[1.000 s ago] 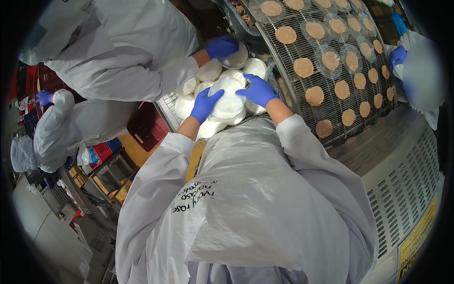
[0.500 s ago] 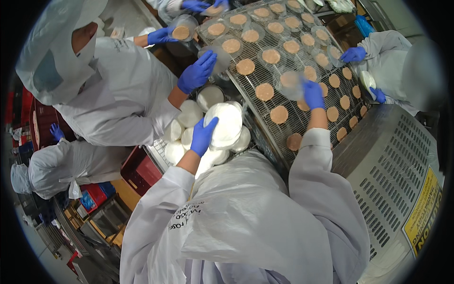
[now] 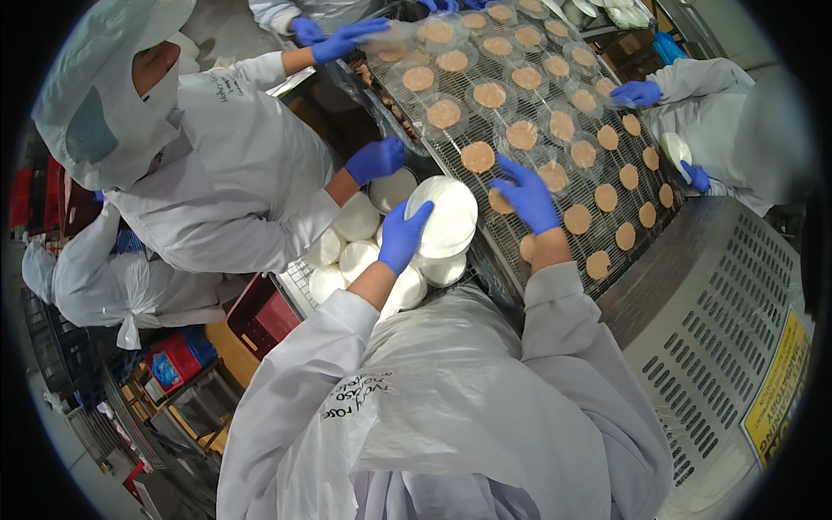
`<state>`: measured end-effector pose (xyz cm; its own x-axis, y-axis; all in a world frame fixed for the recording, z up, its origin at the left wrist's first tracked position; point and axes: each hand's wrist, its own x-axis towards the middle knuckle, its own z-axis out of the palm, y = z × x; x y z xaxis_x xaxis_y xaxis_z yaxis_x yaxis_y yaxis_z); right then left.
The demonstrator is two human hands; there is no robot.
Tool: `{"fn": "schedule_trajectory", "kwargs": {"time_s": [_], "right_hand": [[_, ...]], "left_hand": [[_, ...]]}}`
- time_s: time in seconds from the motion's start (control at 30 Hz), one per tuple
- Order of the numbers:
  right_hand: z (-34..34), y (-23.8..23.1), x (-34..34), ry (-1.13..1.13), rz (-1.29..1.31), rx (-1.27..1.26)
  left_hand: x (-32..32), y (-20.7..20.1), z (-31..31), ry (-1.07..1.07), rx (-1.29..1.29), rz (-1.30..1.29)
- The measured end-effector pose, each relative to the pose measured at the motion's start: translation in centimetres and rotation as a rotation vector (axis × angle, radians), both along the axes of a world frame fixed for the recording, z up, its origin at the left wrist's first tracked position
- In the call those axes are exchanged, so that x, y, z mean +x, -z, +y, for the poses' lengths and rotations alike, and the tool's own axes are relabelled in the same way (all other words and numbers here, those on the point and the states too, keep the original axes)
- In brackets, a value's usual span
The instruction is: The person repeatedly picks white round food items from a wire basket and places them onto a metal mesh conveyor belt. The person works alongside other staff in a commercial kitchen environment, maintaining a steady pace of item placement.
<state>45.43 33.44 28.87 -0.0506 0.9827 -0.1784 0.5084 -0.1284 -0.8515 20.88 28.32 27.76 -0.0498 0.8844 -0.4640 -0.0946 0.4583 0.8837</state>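
My left hand (image 3: 403, 236) grips a thick stack of white round film sheets (image 3: 451, 217), thumb across the top, beside the belt's near left edge. Over the wire mesh belt (image 3: 602, 240) reaches my right hand (image 3: 530, 201), fingers spread, with no sheet visible in it. Its fingertips are close to a bare pinkish round patty (image 3: 477, 157), and it partly covers another patty below. Clear round film lies on many farther patties (image 3: 522, 135); several nearer ones on the right are bare. More white sheet stacks (image 3: 356, 217) lie below and left of my left hand.
A co-worker (image 3: 230, 165) stands close on my left, a blue-gloved hand (image 3: 377, 162) near the stacks. Across the belt, another co-worker's hand (image 3: 637, 94) touches a film sheet. A slotted metal guard (image 3: 715, 325) rises at right. A red crate (image 3: 263, 316) is at lower left.
My right hand has moved left and let go of the film sheet it held over a patty. My left hand and its stack have shifted right. The left co-worker's hands have moved.
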Motion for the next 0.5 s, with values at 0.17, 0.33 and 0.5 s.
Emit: {"fn": "schedule_trajectory", "kwargs": {"time_s": [0.17,0.33,0.5], "right_hand": [[-0.6,0.0,-4.3,-0.067,-0.154,-0.045],[-1.0,-2.7,0.3,0.15,0.48,-0.353],[-3.3,-2.0,0.3,-0.127,0.059,-0.194]], "left_hand": [[1.4,-0.8,0.3,0.024,-0.008,-0.105],[1.6,-1.1,-2.2,0.009,-0.064,-0.174],[3.2,-0.3,-4.1,-0.019,-0.062,-0.197]]}}
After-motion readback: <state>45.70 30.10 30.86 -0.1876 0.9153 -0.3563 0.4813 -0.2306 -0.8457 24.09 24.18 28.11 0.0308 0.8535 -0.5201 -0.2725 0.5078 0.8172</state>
